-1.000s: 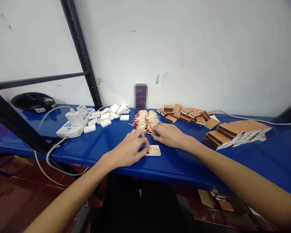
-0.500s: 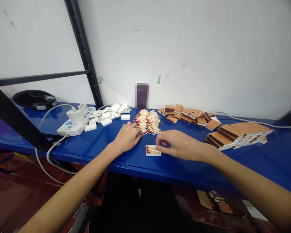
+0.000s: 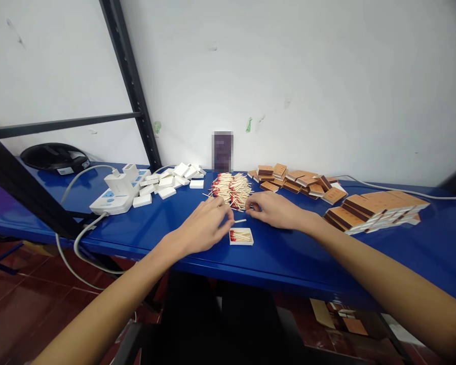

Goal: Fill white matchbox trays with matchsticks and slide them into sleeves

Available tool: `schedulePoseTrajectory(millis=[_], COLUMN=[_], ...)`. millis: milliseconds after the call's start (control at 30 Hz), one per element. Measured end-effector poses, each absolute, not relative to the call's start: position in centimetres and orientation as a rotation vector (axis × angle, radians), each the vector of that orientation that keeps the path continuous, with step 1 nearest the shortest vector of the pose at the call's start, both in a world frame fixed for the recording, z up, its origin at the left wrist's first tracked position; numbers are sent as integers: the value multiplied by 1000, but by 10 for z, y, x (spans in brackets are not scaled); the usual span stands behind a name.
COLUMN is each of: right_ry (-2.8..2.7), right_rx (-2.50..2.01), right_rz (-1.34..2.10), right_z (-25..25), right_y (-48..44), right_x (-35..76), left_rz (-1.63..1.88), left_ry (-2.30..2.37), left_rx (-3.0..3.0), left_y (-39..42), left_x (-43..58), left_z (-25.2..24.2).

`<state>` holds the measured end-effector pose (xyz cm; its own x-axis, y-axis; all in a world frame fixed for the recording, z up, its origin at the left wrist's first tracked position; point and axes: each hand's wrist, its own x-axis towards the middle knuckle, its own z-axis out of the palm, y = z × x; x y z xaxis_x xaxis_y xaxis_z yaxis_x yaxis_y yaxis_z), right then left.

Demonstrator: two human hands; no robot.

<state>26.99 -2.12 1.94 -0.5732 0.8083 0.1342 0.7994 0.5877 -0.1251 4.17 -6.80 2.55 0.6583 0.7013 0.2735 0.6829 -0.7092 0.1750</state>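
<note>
My left hand (image 3: 209,223) pinches a match (image 3: 240,220) by one end, its pale stick pointing right just above the white matchbox tray (image 3: 241,244). Several red-headed matches (image 3: 240,235) lie in that tray, heads to the left. At the front right edge of the heap of loose matches (image 3: 233,190) is my right hand (image 3: 271,209). Its fingers are curled together, thumb against fingertips; whether a match sits between them is hidden.
White trays (image 3: 167,181) lie piled on the left, beside a power strip (image 3: 112,203) with cables. Brown matchboxes (image 3: 304,178) are heaped at the back right, with stacked matchboxes (image 3: 376,208) nearer. A black shelf post (image 3: 131,76) rises at the left of the blue table (image 3: 289,268).
My left hand has come from the heap toward the tray with a match in its fingers. My right hand has moved away from the tray, up to the heap.
</note>
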Motion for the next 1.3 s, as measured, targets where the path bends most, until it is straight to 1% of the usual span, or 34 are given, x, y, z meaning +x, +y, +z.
schedulePoseTrajectory(millis=[200, 367, 433, 600, 767, 933, 1133, 1300], right_ry=[-2631, -2663, -2683, -2706, -2707, -2722, -2659, -2658], right_rx=[-1335, -1416, -1410, -1379, -1413, -1393, -1159, -1137], right_rz=[-73, -57, -31, 63, 125, 134, 266, 393], right_z=[7, 10, 14, 21, 18, 14, 37, 45], right_y=[-21, -21, -21, -25, -24, -22, -42, -65], right_x=[261, 255, 255, 256, 255, 255, 261, 261], left_rz=[462, 589, 602, 497, 435, 443, 451, 459], left_ry=[1088, 1249, 1347, 1487, 1522, 1515, 1501, 1476], left_rx=[2767, 2832, 2845, 2865, 2856, 2846, 2839, 2793], left_y=[-89, -63, -47, -23, -20, -18, -17, -16], left_x=[45, 31, 24, 14, 11, 10, 11, 12], left_z=[22, 19, 18, 9, 2, 0, -2, -3])
